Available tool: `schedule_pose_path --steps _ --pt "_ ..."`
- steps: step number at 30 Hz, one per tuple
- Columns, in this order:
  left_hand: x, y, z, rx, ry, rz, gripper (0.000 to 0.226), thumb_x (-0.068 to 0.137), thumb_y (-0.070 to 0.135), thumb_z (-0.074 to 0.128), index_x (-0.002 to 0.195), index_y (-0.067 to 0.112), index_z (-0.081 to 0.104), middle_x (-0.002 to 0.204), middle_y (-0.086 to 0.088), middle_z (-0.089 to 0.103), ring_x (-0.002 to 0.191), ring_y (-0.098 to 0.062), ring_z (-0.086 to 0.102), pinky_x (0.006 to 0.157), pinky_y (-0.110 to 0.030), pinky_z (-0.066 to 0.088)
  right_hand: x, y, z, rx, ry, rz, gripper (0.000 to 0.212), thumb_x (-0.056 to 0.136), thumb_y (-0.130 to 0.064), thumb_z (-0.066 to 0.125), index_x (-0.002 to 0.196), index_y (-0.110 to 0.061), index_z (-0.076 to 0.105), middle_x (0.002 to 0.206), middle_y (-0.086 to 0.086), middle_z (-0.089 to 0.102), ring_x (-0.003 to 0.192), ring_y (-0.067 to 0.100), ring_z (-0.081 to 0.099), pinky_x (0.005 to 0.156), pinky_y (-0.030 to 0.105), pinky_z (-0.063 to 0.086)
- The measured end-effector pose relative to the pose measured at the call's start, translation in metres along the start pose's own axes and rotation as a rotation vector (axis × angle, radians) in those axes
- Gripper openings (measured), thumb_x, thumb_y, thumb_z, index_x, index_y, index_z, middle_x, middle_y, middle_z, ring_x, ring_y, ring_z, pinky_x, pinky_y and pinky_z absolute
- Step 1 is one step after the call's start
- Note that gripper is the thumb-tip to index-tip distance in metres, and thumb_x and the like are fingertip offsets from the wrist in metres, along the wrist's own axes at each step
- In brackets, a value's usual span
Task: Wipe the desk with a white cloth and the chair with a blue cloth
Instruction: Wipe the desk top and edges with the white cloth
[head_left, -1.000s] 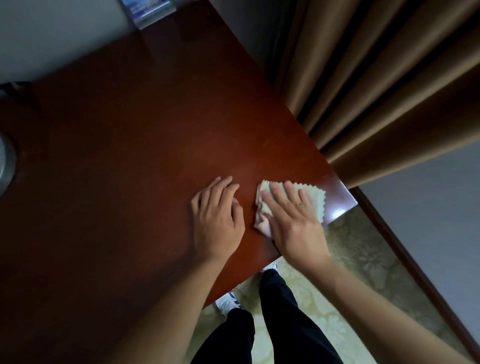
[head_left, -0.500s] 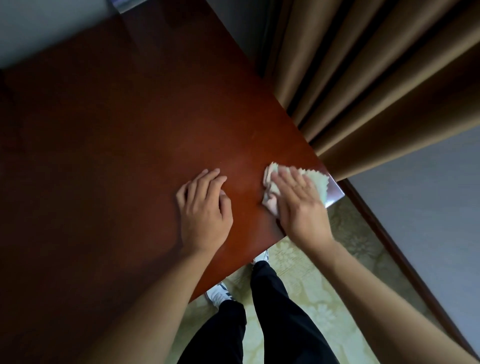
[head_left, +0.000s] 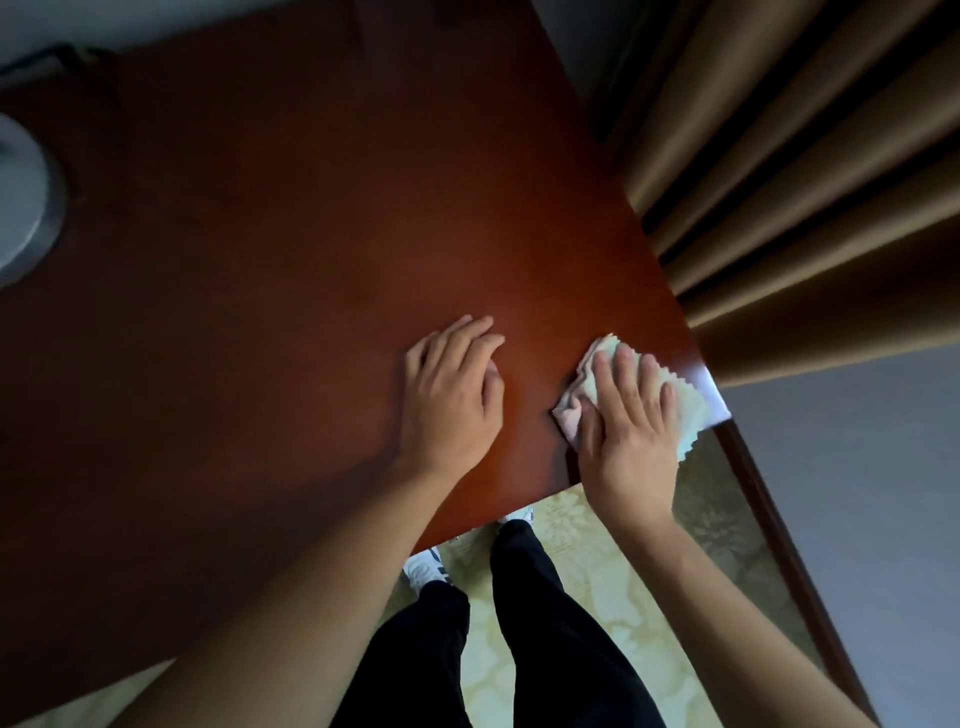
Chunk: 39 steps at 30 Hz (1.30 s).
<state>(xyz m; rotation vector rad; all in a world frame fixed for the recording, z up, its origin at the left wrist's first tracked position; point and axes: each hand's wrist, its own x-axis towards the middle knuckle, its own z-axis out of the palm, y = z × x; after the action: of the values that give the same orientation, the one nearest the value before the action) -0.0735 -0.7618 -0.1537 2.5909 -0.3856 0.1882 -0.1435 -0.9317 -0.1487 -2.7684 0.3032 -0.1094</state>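
Note:
A dark red-brown wooden desk (head_left: 311, 260) fills most of the view. Near its front right corner lies a crumpled white cloth (head_left: 691, 410) with a zigzag edge, part of it hanging over the corner. My right hand (head_left: 628, 431) presses flat on the cloth with straight, spread fingers. My left hand (head_left: 452, 400) rests palm down on the bare wood a short way to the left of the cloth, fingers relaxed. No chair or blue cloth is in view.
Brown curtains (head_left: 805, 182) hang close to the desk's right edge. A round white object (head_left: 21, 197) sits at the desk's far left. Below the desk's front edge are my legs in black trousers (head_left: 519, 623) on a pale patterned floor (head_left: 597, 545).
My right hand has slid the white cloth towards the desk's front right corner, and the cloth now overhangs the edge. My left hand has stayed flat on the wood.

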Motion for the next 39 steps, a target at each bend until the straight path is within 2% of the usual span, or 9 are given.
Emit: schedule_pose_path --steps 3,9,13,18,25,27,31,34,39 --pt "-0.001 -0.006 -0.009 0.0 0.043 -0.076 0.029 0.088 0.014 0.055 0.115 0.017 0.066 0.128 0.002 0.063 0.126 -0.016 0.053 0.104 -0.039 0.035 0.038 -0.019 0.003 -0.029 -0.05 -0.031 0.053 0.1 -0.033 0.032 0.144 -0.007 0.042 0.152 0.017 0.036 0.143 0.039 0.027 0.116 0.053 0.021" --pt "-0.024 -0.063 -0.05 0.06 0.208 -0.348 0.029 0.089 0.015 0.054 0.116 0.018 0.065 0.129 0.001 0.062 0.126 -0.016 0.052 0.103 -0.041 0.037 0.112 -0.097 0.039 -0.165 -0.055 -0.05 0.056 0.101 -0.031 0.032 0.153 -0.013 0.023 0.16 0.01 0.022 0.148 0.033 0.015 0.119 0.047 0.008" --pt "-0.06 -0.117 -0.092 0.122 0.329 -0.594 0.031 0.088 0.013 0.055 0.116 0.017 0.066 0.13 0.0 0.061 0.124 -0.017 0.053 0.104 -0.043 0.034 0.107 -0.169 0.068 -0.17 -0.148 -0.307 0.057 0.101 -0.033 0.029 0.153 -0.01 0.021 0.16 0.013 0.02 0.147 0.035 0.014 0.119 0.05 0.011" --pt "-0.114 -0.175 -0.134 0.146 0.433 -0.853 0.031 0.089 0.012 0.055 0.118 0.018 0.064 0.133 0.002 0.058 0.126 -0.013 0.049 0.105 -0.028 0.02 0.057 -0.25 0.099 -0.163 -0.233 -0.546 0.057 0.102 -0.034 0.023 0.153 -0.01 0.019 0.16 0.012 0.019 0.148 0.035 0.012 0.12 0.049 0.009" --pt "-0.182 -0.248 -0.19 0.151 0.476 -0.961 0.032 0.089 0.013 0.056 0.12 0.019 0.063 0.135 0.003 0.057 0.128 -0.012 0.048 0.108 -0.032 0.021 -0.015 -0.358 0.139 -0.15 -0.267 -0.758 0.055 0.102 -0.034 0.026 0.152 -0.011 0.026 0.159 0.011 0.025 0.148 0.033 0.016 0.119 0.049 0.013" --pt "-0.196 -0.266 -0.204 0.144 0.471 -0.973 0.032 0.089 0.013 0.056 0.12 0.018 0.063 0.135 0.002 0.057 0.128 -0.014 0.048 0.109 -0.035 0.022 -0.027 -0.382 0.148 -0.147 -0.255 -0.752 0.054 0.102 -0.034 0.027 0.152 -0.012 0.027 0.159 0.01 0.025 0.148 0.033 0.016 0.12 0.049 0.013" --pt "-0.216 -0.307 -0.236 0.123 0.454 -0.885 0.032 0.087 0.011 0.057 0.118 0.016 0.065 0.134 0.0 0.058 0.127 -0.018 0.051 0.106 -0.043 0.031 -0.058 -0.444 0.163 -0.157 -0.273 -0.709 0.056 0.101 -0.034 0.028 0.153 -0.014 0.025 0.159 0.009 0.024 0.148 0.032 0.015 0.12 0.049 0.011" --pt "-0.214 -0.331 -0.253 0.062 0.497 -0.874 0.032 0.086 0.009 0.058 0.117 0.014 0.066 0.132 -0.001 0.06 0.126 -0.018 0.052 0.105 -0.041 0.033 -0.104 -0.492 0.18 -0.148 -0.373 -0.872 0.057 0.1 -0.035 0.028 0.153 -0.016 0.023 0.16 0.007 0.022 0.149 0.03 0.012 0.12 0.048 0.009" --pt "-0.211 -0.364 -0.275 0.001 0.452 -0.818 0.031 0.089 0.009 0.055 0.119 0.014 0.064 0.128 0.0 0.063 0.123 -0.018 0.054 0.106 -0.039 0.036 -0.117 -0.506 0.189 -0.065 -0.346 -0.916 0.052 0.1 -0.037 0.035 0.148 -0.017 0.038 0.156 0.005 0.033 0.147 0.027 0.02 0.119 0.047 0.018"
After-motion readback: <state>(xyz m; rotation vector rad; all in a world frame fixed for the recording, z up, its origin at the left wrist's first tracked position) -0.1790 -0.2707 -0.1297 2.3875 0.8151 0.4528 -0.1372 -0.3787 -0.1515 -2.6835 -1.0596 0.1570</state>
